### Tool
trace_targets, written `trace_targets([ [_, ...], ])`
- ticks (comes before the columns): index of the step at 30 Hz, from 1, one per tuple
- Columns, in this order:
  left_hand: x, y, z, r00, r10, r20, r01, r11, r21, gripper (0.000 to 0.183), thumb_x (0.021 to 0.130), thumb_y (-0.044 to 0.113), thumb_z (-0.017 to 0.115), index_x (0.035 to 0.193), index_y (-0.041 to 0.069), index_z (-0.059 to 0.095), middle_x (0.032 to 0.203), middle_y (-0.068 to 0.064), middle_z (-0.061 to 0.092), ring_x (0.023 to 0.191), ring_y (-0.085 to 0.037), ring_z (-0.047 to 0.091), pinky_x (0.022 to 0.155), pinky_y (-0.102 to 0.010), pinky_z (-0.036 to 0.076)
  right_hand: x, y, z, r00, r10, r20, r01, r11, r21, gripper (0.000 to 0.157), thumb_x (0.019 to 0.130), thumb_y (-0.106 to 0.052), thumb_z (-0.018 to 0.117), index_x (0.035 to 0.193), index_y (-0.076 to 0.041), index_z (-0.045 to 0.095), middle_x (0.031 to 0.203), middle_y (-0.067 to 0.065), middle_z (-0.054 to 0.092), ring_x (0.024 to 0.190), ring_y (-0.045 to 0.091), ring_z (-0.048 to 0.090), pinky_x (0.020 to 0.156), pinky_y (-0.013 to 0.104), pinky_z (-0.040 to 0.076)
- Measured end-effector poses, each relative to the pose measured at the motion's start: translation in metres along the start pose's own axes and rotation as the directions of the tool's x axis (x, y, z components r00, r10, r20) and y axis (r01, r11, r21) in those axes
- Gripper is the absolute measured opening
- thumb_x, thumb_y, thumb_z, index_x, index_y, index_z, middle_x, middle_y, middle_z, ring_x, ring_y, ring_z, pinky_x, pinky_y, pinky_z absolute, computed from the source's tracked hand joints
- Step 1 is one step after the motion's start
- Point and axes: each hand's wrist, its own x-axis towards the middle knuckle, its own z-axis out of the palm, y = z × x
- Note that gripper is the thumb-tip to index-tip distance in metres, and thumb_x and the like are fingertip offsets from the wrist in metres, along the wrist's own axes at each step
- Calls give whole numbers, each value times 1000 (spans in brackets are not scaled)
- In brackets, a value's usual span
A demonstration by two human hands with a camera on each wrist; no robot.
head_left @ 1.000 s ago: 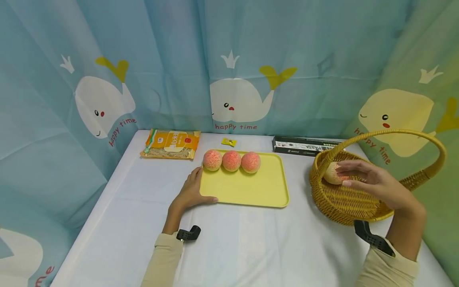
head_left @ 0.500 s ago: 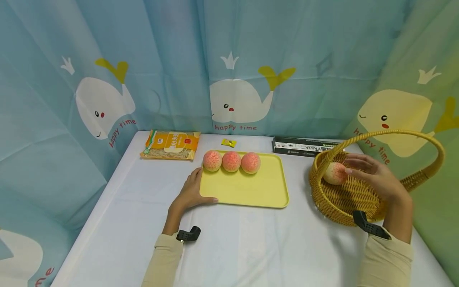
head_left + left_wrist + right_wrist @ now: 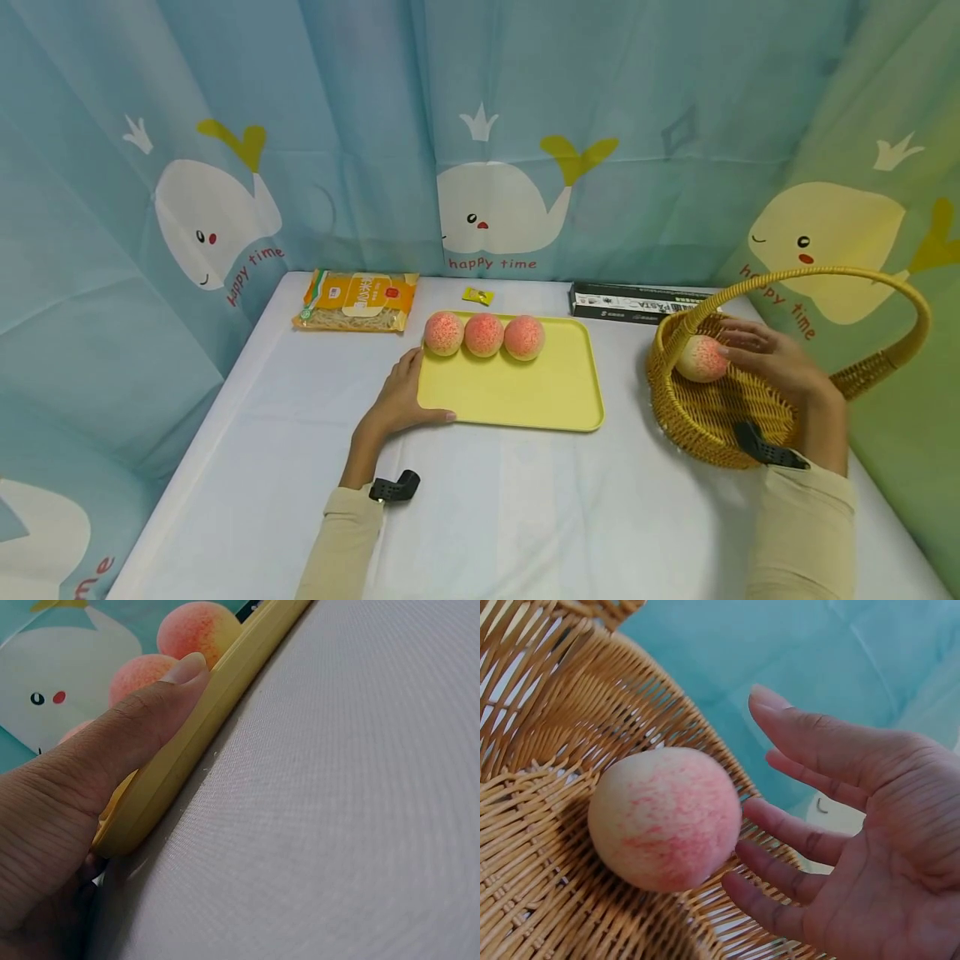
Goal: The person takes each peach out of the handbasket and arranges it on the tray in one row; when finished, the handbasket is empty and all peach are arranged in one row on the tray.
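My left hand (image 3: 400, 400) holds the near left corner of a yellow tray (image 3: 510, 400). Its thumb (image 3: 142, 727) lies along the front rim, and its other fingers are at the left side. Three pink peaches stand in a row at the tray's back: a left peach (image 3: 444, 333), a middle peach (image 3: 484, 335) and a right peach (image 3: 524, 337). On the right, a pale peach with a pink blush (image 3: 664, 819) sits inside a wicker basket (image 3: 705, 429). My right hand (image 3: 772, 362) reaches into the basket with fingers loosely spread, fingertips right at this peach's pink side.
The basket's tall handle (image 3: 810, 273) arches over my right hand. Along the table's back edge lie an orange noodle packet (image 3: 358, 302), a small yellow wrapped candy (image 3: 477, 296) and a dark pasta box (image 3: 622, 303). A whale-print curtain (image 3: 360, 192) hangs behind.
My right hand has drawn back from over the peach in the basket to its right side, uncovering its pink side. The left hand and tray have stayed in place.
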Motion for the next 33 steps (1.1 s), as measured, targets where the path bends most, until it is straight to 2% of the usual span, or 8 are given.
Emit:
trace_targets([
  [6,0,-1,0,1000,6,-3,-6,1000,-6,130,61,60,84,158,13,11,160,-12,16,145,-33,24,115,-54,28,9,13,1,997,42,63,-48,993,109,39,100,-12,55,136,-23,46,112,-29,54,95,-11,58,78,19,53],
  [9,1,-1,0,1000,7,-8,-7,1000,-10,131,61,61,84,158,13,11,160,-12,16,145,-33,24,115,-55,28,14,17,1,994,78,81,-88,988,130,37,100,-15,55,134,-27,46,110,-30,52,94,-9,58,78,21,53],
  [16,0,-1,1,1000,-1,-14,1,1000,-9,131,60,61,84,158,14,12,160,-12,17,145,-33,25,115,-54,28,18,20,5,980,149,135,-162,983,86,48,101,-25,55,145,-18,37,109,-26,51,96,-6,57,81,26,52],
  [22,-2,1,1,1000,-4,-9,4,1000,-28,130,60,61,84,158,14,12,160,-12,17,144,-33,25,114,-55,28,21,20,8,969,176,171,-201,969,142,38,101,-21,55,135,-30,41,106,-21,54,94,1,58,83,30,54],
  [25,-2,1,1,1000,-8,-8,7,1000,-26,130,61,61,84,158,14,12,160,-12,17,145,-33,25,115,-55,28,24,21,9,966,177,189,-207,967,150,39,101,-20,55,136,-32,41,107,-19,53,93,2,58,82,30,55],
  [31,0,0,1,1000,-2,-13,1,1000,-27,130,61,60,85,158,13,12,160,-12,17,145,-34,24,115,-55,28,28,23,12,964,165,208,-198,968,153,40,100,-17,55,136,-29,39,106,-15,53,94,2,57,82,31,55],
  [33,0,-1,1,1000,1,-12,-1,1000,-28,130,61,60,85,158,13,12,160,-12,17,145,-34,24,114,-55,28,30,24,12,962,169,216,-201,971,133,45,100,-17,56,141,-21,36,108,-12,52,95,2,58,83,32,55],
])
